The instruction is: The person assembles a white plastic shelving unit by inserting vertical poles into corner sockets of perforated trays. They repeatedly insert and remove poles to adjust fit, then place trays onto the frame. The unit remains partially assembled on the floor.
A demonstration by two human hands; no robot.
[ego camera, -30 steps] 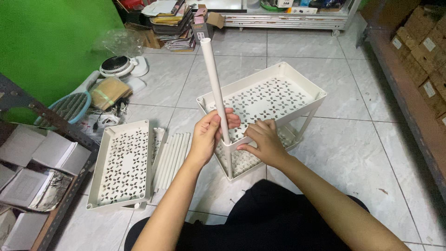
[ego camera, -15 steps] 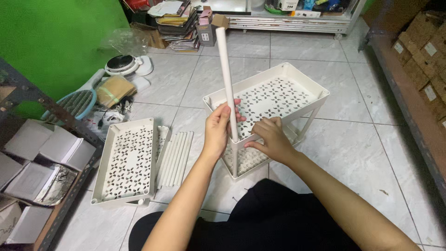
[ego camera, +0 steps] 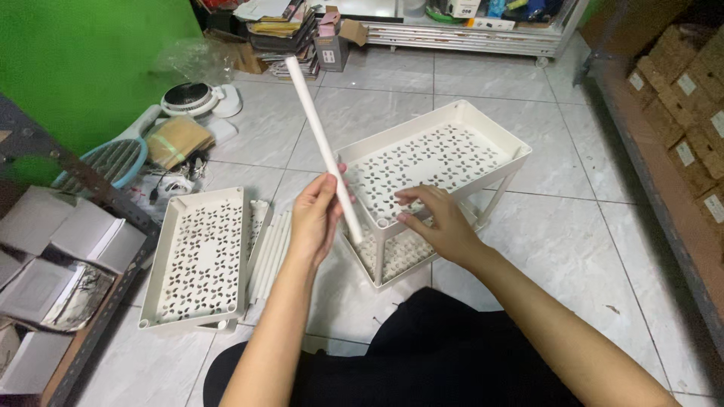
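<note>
White plastic tube: stiff, likely light; left hand fingers clenched round its lower end, beside the perforated shelf rack. Right hand fingers spread, resting on rack's rim.

A floor of pale grey marbled tiles is seen, and the partly built white rack with perforated trays is stood on it directly beneath the right hand. A loose perforated white tray is laid flat just to the outer side of the left hand, with a bundle of white tubes lined up between that tray and the hand. Farther beyond the left hand, a round white fan, a blue racket-shaped swatter and a stack of books and papers are set on the tiles.
</note>
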